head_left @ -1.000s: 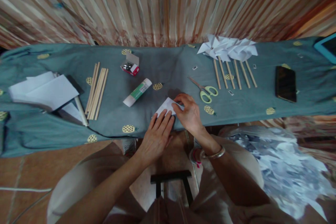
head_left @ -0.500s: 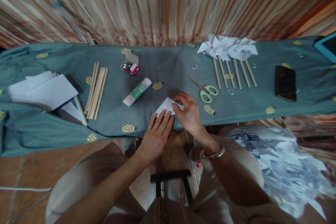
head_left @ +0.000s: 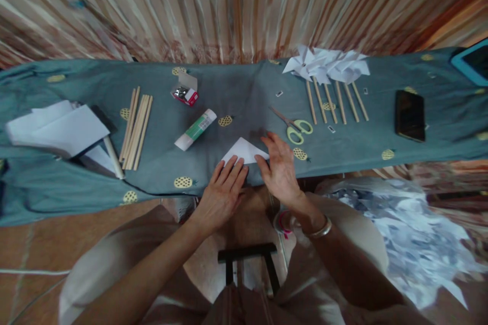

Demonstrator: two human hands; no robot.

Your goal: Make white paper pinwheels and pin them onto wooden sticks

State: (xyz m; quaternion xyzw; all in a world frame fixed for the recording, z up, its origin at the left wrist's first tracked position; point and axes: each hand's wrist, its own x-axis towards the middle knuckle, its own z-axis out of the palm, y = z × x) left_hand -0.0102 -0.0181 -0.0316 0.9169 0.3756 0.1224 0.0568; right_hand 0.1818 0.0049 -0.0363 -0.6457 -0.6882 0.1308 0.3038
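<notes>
The folded white paper (head_left: 244,149) lies on the cloth-covered desk (head_left: 247,104), at the near edge between the two hands, its peak pointing away from the person. The left hand (head_left: 220,197) rests with its fingers stretched and side by side, the tips on the paper's near left part; they press from above and pinch nothing. The right hand (head_left: 281,171) has its thumb at the right corner and its forefinger raised beyond it, with a moderate gap between the two. How hard the thumb bears down cannot be told.

The step looks like squaring and creasing a fold, and the left hand's flat spread suits it: weight shared over several fingertips should stop the sheet from turning without denting it. The right corner matters most, since a slim point bends easily and any mismatch of layers shows there. It is best to line up the edges with a light touch, then run the thumb or a nail firmly along the fold, from the held side outward. The cloth is soft and slightly wrinkled, so a crease may come out blunt unless the pressure is firm and the paper sits on a smooth patch. The near edge of the desk is close, so both corners should be fully supported. The scissors (head_left: 290,123) lie beyond the right hand, and the slim white-and-green carton (head_left: 195,130) beyond the left, both clear of the paper.
</notes>
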